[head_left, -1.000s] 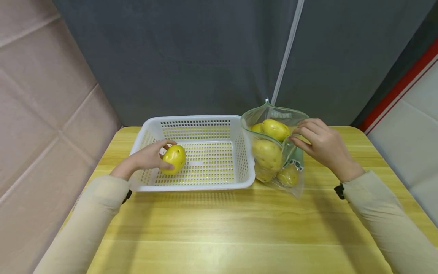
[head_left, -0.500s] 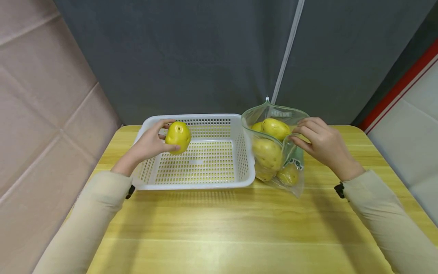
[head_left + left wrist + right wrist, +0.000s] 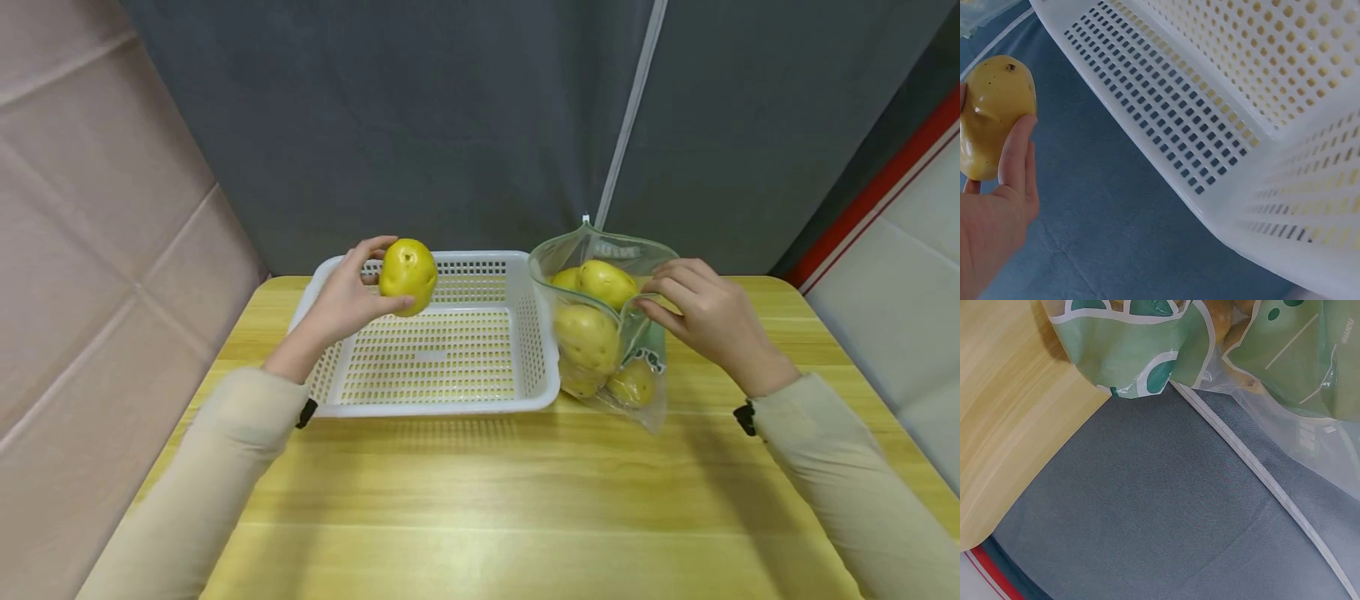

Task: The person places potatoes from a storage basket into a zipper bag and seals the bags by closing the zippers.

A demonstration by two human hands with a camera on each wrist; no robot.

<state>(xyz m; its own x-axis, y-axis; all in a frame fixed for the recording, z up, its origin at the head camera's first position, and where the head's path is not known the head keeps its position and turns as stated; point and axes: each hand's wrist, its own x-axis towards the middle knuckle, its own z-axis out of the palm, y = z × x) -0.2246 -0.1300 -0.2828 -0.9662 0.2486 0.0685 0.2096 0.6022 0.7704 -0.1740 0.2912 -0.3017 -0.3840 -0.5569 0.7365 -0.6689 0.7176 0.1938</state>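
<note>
A yellow potato [image 3: 408, 275] is held between the thumb and fingers of my left hand [image 3: 347, 302], above the back left part of a white perforated basket [image 3: 442, 408]. The same potato [image 3: 991, 106] shows at the left edge of the left wrist view. My right hand [image 3: 701, 315] pinches the rim of a clear and green plastic bag [image 3: 637, 321] that stands open at the top. Several potatoes lie inside it, one potato [image 3: 606, 283] near its mouth. The right wrist view shows the bag's green printed side [image 3: 1129, 353], but not the hand.
Basket and bag stand side by side on a wooden table [image 3: 480, 500], the bag close against the basket's right end. A grey curtain [image 3: 420, 125] with a pale strip hangs behind the table. Pinkish panels [image 3: 97, 250] rise at the left.
My left hand has lifted the potato from low inside the basket, up and slightly to the right, to above its back rim. The right hand and the bag have stayed in place.
</note>
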